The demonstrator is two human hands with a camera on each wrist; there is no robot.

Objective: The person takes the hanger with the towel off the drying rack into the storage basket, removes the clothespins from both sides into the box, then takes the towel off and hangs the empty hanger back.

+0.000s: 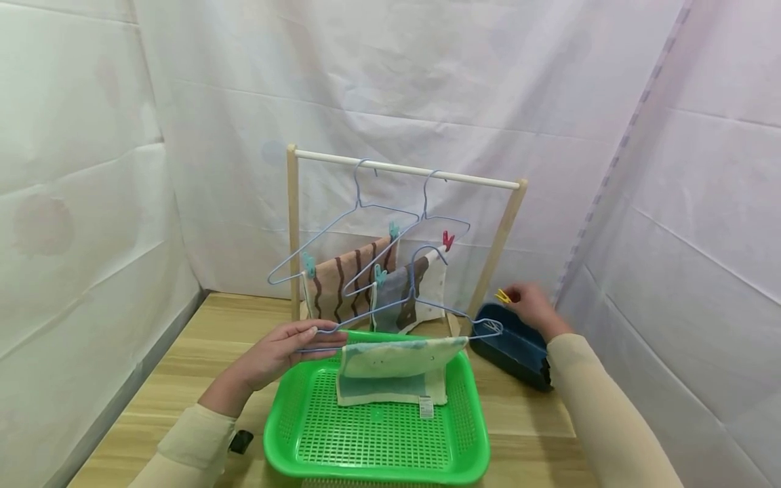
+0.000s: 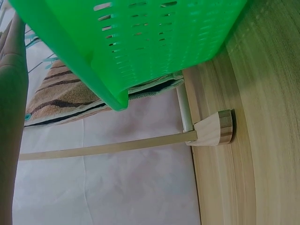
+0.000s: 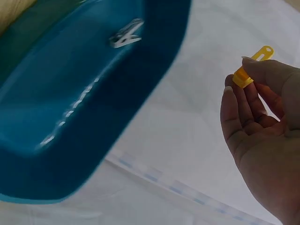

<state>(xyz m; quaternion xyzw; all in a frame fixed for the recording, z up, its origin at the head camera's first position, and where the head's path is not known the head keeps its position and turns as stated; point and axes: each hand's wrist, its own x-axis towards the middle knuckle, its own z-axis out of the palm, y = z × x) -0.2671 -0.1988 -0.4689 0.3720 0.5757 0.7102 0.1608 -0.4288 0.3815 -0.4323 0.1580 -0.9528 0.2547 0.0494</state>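
Note:
My left hand (image 1: 283,352) pinches the left end of a blue wire hanger (image 1: 381,309), thumb above and fingers below. Draped over the hanger's bottom bar is a small green and blue towel (image 1: 390,390), hanging above a green plastic basket (image 1: 273,434). Over at the right, my right hand (image 1: 537,310) pinches a yellow clothespin (image 1: 503,296) between thumb and fingers, just above a dark blue bin (image 1: 509,362). The right wrist view shows that clothespin (image 3: 253,65) at the fingertips and a white clothespin (image 3: 126,35) inside the bin.
Behind the basket stands a rack with a white rail (image 1: 403,168) and wooden posts. Two hangers on it carry a brown striped towel (image 1: 348,271) and a grey-brown towel (image 1: 405,291), held by teal and red clothespins (image 1: 448,240). A small black object (image 1: 241,442) lies near the left sleeve.

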